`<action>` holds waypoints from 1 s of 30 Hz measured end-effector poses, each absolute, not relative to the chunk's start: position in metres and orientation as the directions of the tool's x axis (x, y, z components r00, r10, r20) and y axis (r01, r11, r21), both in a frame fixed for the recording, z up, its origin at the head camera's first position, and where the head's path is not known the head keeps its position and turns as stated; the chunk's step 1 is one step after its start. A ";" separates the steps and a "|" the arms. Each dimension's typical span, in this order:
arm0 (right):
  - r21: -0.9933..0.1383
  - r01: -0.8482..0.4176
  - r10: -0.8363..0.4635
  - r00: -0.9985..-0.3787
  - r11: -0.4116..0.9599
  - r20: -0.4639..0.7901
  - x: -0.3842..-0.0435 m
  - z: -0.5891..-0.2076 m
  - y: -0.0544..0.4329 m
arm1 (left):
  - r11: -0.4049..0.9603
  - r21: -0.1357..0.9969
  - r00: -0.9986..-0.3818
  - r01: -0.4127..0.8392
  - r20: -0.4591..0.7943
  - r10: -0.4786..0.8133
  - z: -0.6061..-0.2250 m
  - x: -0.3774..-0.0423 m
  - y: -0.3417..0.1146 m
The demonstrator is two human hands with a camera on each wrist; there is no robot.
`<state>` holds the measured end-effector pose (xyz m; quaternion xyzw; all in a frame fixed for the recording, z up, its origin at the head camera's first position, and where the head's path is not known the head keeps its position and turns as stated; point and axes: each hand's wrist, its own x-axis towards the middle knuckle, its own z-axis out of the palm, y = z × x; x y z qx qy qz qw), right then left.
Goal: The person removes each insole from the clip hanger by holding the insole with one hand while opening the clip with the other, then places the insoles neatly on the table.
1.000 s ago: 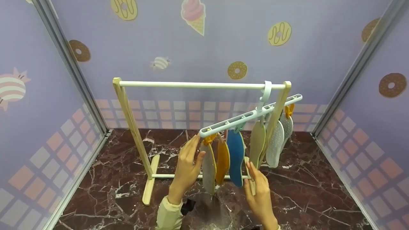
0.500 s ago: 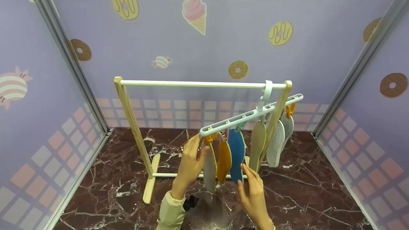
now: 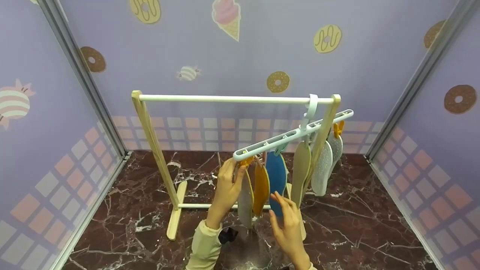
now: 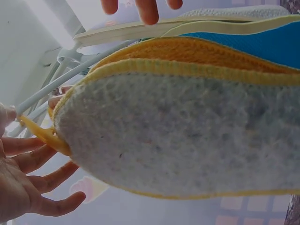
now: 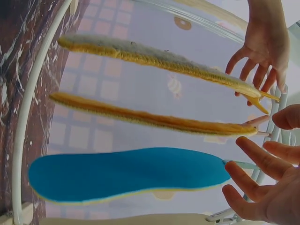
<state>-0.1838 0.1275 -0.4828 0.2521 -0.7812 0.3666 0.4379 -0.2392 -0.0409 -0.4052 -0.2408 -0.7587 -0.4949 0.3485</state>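
Several insoles hang by clips from a pale hanger bar [image 3: 270, 144]. My left hand [image 3: 228, 187] is at the bar's near left end, beside the orange clip [image 3: 246, 161] that holds a grey insole [image 3: 245, 202]. In the left wrist view its fingers are spread near that yellow-orange clip [image 4: 44, 133], with the thumb by the bar's end. Beside the grey one hang an orange insole [image 3: 261, 189] and a blue insole [image 3: 276, 172]. My right hand [image 3: 288, 225] is in front of the blue insole's lower part, fingers extended and apart, holding nothing.
The hanger hooks over the top rail [image 3: 225, 99] of a wooden rack, near its right post [image 3: 322, 146]. A beige insole [image 3: 301, 168] and white insoles [image 3: 322, 168] hang farther right. Below is a dark red marbled surface [image 3: 356, 232], with patterned walls around.
My right hand has moved left, from beside the blue insole to in front of it. My left hand has shifted slightly right, its thumb now nearer the orange clip.
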 end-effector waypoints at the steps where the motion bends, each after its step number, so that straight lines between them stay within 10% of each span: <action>1: -0.364 -0.712 -0.071 -0.500 0.600 0.863 -0.184 -0.483 0.126 | 0.368 0.599 -0.649 0.711 0.760 0.016 -0.405 -0.240 -0.041; 30: -0.428 -0.654 -0.061 -0.587 0.624 0.807 -0.186 -0.491 0.106 | 0.204 0.707 -0.728 0.677 0.684 0.044 -0.397 -0.241 -0.035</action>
